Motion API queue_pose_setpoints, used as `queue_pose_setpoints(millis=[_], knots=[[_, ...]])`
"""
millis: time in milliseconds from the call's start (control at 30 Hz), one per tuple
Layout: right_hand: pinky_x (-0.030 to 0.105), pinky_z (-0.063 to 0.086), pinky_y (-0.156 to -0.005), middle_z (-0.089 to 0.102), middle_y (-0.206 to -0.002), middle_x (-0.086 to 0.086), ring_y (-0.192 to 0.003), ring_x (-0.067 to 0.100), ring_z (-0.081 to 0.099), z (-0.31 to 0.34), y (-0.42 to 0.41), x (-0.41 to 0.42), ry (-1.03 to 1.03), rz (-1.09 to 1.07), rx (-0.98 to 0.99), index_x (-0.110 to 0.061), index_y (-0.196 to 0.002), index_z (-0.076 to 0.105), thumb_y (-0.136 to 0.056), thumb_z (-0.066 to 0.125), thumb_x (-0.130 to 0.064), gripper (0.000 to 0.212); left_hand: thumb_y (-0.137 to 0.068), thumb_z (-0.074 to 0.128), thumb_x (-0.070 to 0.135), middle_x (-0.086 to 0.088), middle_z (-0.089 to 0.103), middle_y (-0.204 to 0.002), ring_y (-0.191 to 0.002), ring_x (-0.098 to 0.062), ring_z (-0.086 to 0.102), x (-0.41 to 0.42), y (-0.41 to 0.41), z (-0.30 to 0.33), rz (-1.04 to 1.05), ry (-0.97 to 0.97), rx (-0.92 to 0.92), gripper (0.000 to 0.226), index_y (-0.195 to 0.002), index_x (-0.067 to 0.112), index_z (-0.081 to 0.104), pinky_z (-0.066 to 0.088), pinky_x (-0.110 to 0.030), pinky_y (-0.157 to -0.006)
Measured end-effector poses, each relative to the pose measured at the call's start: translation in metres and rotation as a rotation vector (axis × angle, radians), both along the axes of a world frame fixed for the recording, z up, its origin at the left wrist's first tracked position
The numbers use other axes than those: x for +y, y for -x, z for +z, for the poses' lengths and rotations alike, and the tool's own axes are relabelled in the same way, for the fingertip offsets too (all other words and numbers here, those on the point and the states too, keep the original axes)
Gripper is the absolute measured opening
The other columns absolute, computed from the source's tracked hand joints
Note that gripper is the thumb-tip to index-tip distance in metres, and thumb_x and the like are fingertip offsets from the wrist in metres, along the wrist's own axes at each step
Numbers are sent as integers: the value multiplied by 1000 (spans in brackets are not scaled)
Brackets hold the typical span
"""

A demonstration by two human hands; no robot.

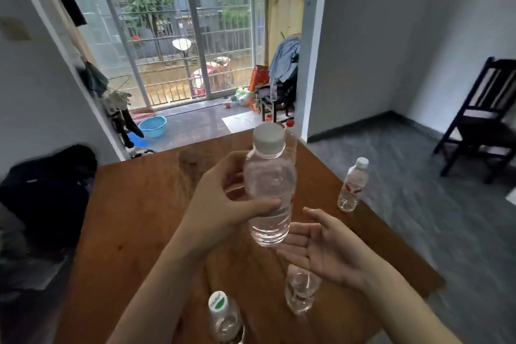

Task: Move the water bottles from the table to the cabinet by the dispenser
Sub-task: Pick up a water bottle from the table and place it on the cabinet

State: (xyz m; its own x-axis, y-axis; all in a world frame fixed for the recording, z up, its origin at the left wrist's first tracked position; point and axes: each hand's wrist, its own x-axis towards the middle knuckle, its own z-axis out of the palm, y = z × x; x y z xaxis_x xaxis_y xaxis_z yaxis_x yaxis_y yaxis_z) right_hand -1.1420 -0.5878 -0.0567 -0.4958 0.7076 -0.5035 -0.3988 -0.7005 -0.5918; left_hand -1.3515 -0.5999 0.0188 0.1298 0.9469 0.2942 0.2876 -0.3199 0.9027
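Observation:
My left hand (223, 198) grips a clear water bottle (269, 187) with a white cap, held upright above the wooden table (139, 218). My right hand (324, 248) is open, palm up, just right of and below the bottle's base, not touching it. On the table stand other bottles: one with a red and white label (352, 186) near the right edge, one with a red cap (290, 134) behind the held bottle, one with a green and white cap (224, 318) at the near edge, and a clear one (301, 292) partly hidden under my right wrist.
A dark bag (47, 193) lies left of the table. A dark wooden chair (483, 120) stands at the right wall. Beyond the table are a glass sliding door, a blue basin (152, 126) and a cluttered stool (275, 98). Neither cabinet nor dispenser is in view.

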Motion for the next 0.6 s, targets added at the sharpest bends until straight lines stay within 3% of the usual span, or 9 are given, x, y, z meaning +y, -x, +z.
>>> queue_pose_setpoints(millis=[100,200,267,400,500,600], knots=[[38,58,-86,70,-108,26,-92,33,71,0,-28,-19,19,-100,1,8,-102,72,-90,52,-39,53,-58,95,40,21,74,-111,-101,-2,72,9,-34,2,-115,-15,45,65,-114,42,63,57,-20,-87],[37,58,-85,64,-122,30,-97,34,69,-3,-62,-35,38,-204,9,12,-124,60,-96,46,-40,61,-63,94,30,15,75,-111,-102,-7,73,15,-71,1,-220,-9,41,62,-117,34,63,57,-29,-91],[36,59,-83,65,-120,29,-95,33,70,-2,-87,-46,43,-262,7,12,-127,58,-98,44,-40,62,-65,93,26,13,75,-111,-103,-9,72,16,-97,0,-285,-11,44,62,-119,32,63,57,-29,-91],[36,58,-84,70,-110,26,-90,31,72,-5,-138,-63,36,-372,-10,10,-120,62,-99,41,-41,59,-66,90,23,10,76,-111,-104,-10,72,20,-154,-2,-379,8,27,59,-119,30,64,56,-32,-93],[35,61,-76,71,-104,26,-84,30,73,-9,-179,-73,35,-447,25,10,-116,63,-100,40,-39,57,-67,91,22,7,75,-113,-107,-13,71,22,-201,-3,-453,25,30,60,-120,29,65,56,-40,-98],[36,60,-77,72,-92,23,-78,29,73,-10,-228,-82,26,-521,38,8,-96,71,-99,38,-39,57,-64,95,30,3,75,-114,-109,-17,71,25,-255,-3,-515,31,13,63,-120,30,66,56,-46,-99]])
